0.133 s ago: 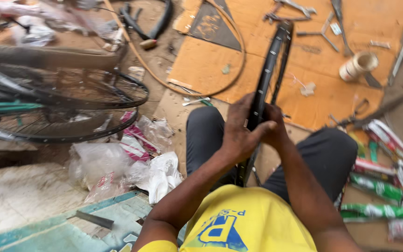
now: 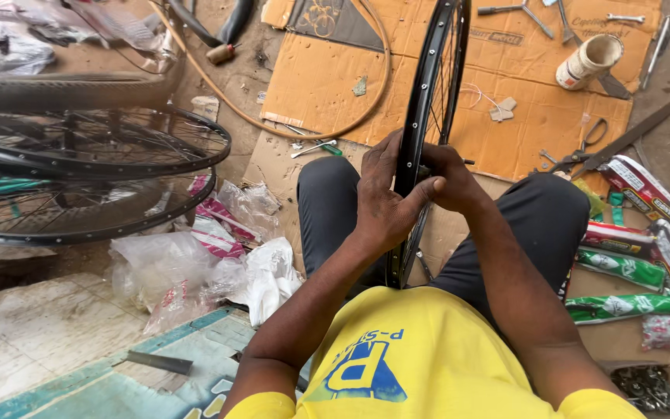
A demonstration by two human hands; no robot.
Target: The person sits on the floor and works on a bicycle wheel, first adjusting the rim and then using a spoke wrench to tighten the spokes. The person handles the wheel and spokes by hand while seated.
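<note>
Nearest the camera is the person's yellow shirt (image 2: 420, 357) with a blue print, and both bare forearms reach forward from it over dark trousers (image 2: 552, 225). Between the knees stands a black bicycle wheel rim (image 2: 428, 85), upright and edge-on, running from the lap up to the top of the view, its thin spokes showing on the right side. The left hand (image 2: 385, 202) wraps the rim from the left, fingers curled over its outer edge and the thumb stretched across to meet the other hand. The right hand (image 2: 447, 178) is closed on the rim from the right at the same height, its fingers tucked in among the spokes; whether it pinches a small part there cannot be told. To the left, crumpled clear plastic bags (image 2: 195, 268) lie on the ground, and beyond them spoked wheels (image 2: 94, 167) are stacked flat. To the right lie long green and red printed packets (image 2: 637, 264) beside the leg. Farther off, a sheet of brown cardboard (image 2: 521, 93) covers the floor, bearing scissors (image 2: 579, 151), a roll of pale tape (image 2: 591, 58), a three-way wrench (image 2: 517, 12) and a tan hoop-shaped strip (image 2: 335, 124) curving across its left part.
</note>
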